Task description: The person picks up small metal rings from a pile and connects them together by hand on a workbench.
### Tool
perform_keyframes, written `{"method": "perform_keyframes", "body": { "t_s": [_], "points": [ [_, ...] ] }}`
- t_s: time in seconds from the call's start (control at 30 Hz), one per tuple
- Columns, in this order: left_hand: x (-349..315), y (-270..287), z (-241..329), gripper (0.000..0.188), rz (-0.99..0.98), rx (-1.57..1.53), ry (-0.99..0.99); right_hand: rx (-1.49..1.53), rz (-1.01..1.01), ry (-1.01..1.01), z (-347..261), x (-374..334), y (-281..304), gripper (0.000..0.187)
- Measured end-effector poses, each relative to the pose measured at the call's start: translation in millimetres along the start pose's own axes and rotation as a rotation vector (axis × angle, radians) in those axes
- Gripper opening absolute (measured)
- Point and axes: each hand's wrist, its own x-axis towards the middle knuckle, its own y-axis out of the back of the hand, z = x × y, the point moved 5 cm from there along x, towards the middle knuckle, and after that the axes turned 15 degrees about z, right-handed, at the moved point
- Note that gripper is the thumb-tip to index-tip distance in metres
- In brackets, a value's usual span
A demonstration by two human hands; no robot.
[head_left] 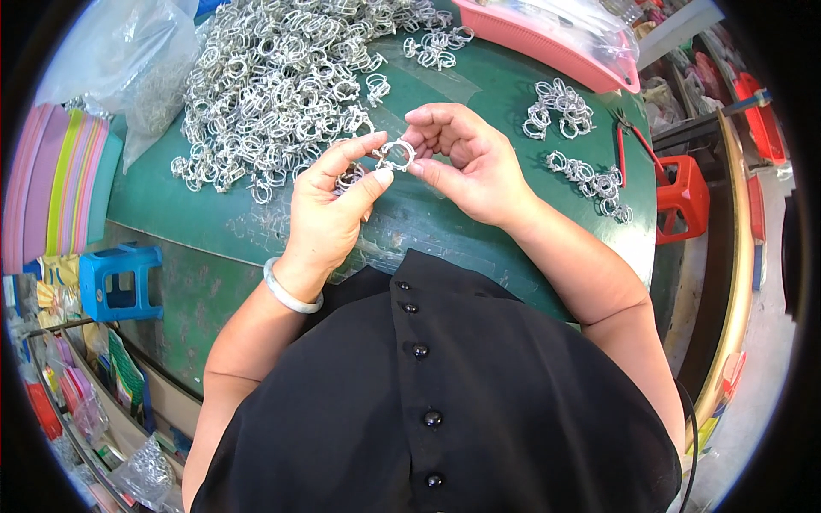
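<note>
Between my two hands, over the near part of the green table, is a small silvery metal ring clip [399, 155]. My left hand [329, 192] pinches its left side between thumb and forefinger. More metal rings show partly behind the left thumb; whether the palm holds them I cannot tell. My right hand [469, 162] has its thumb and fingertips closed at the ring's right edge. A large heap of similar ring clips [265, 85] lies beyond my left hand. Two smaller groups sit to the right, a cluster [558, 109] and a row of clips [590, 181].
Red-handled pliers [622, 154] lie at the green table's [462, 201] right edge. A pink basket [547, 47] holding plastic bags stands at the back right. Clear plastic bags [128, 64] are at the back left. A blue stool [121, 282] and a red stool [684, 201] flank the table.
</note>
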Motion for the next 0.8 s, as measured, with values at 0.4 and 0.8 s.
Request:
{"method": "perform_keyframes", "body": {
  "t_s": [0.4, 0.8],
  "points": [
    [0.1, -2.1, -1.7, 0.034, 0.036, -0.112, 0.147, -0.121, 0.011, 0.150, -5.0, -0.3, 0.2, 0.038],
    [1.9, 1.3, -4.9, 0.020, -0.043, -0.421, 0.363, -0.173, -0.027, 0.084, 1.1, 1.0, 5.2, 0.034]
  ]
}}
